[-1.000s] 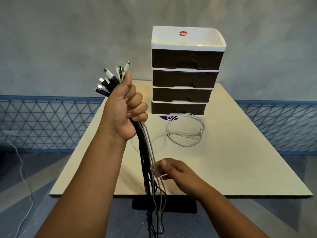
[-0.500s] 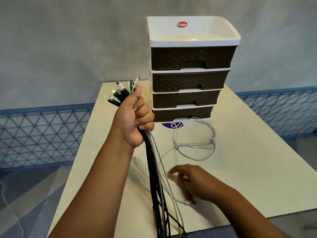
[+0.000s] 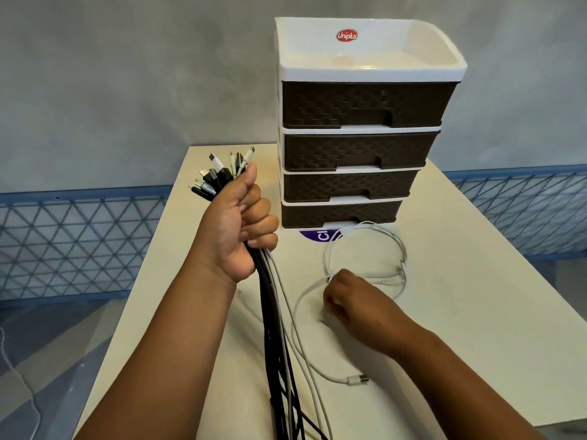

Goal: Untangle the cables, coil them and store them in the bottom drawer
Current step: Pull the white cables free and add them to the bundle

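My left hand (image 3: pixel 236 230) is raised above the table and grips a bundle of black and white cables (image 3: pixel 276 328). Their plugs (image 3: pixel 222 173) fan out above my fist and the rest hangs down past the table's near edge. A loose white cable (image 3: pixel 398 249) lies in a rough loop in front of the drawer unit, and its USB plug (image 3: pixel 357 380) trails towards me. My right hand (image 3: pixel 352 300) rests on the table with curled fingers holding this cable at the loop's near side. The brown bottom drawer (image 3: pixel 340 214) is closed.
The white-framed drawer unit (image 3: pixel 368 71) has several brown drawers, all closed, and stands at the back of the beige table (image 3: pixel 476 312). A purple sticker (image 3: pixel 319 235) shows under it. A blue mesh fence (image 3: pixel 63 242) runs behind. A thin white cord (image 3: pixel 19 376) lies on the floor.
My right hand moved forward from the hanging bundle to the white loop and curled its fingers on that cable. My left hand kept its grip on the bundle.
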Demonstrator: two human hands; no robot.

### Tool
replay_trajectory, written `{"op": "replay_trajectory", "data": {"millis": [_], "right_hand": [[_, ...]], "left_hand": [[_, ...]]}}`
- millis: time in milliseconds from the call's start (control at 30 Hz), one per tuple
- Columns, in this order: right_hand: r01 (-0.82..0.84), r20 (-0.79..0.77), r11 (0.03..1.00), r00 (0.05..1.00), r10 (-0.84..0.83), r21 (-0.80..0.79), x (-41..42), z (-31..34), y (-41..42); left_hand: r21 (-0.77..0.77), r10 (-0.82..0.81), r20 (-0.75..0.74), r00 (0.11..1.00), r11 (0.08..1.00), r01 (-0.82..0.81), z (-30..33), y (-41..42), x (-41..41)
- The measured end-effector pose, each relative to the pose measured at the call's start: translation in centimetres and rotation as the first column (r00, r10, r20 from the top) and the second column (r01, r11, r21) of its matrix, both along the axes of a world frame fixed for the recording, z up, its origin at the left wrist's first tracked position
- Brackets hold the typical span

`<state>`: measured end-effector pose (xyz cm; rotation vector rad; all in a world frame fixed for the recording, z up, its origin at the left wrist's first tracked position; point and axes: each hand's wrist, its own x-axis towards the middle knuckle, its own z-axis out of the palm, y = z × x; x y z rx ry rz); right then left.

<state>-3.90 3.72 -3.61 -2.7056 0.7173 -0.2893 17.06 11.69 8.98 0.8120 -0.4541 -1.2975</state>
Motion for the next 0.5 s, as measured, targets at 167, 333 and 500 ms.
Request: {"op": "replay_trajectory", "data": {"millis": [167,333,500], "right_hand": [[0.192,0.330,0.955,0.907,-0.260,0.226,0.4,7.1,-2.5],[-0.064,0.695,0.808,0.552,-0.460,0.586,-0.2,15.2,-3.5],[-0.132,0.751,0.807,0.476,-0.458,0.576,-0.2,17.3,-2.3]], "left_hand": [[0.002,0.014,-0.007,1.000,1.000,-0.013,0.2,0.2,0.1],[0.026,0.073,-0.015,0.997,0.997,-0.073,0.6,0.3,-0.4],[0.055,0.122,0.080,0.989,0.990,-0.127,1.4,0.1,-1.8]]}}
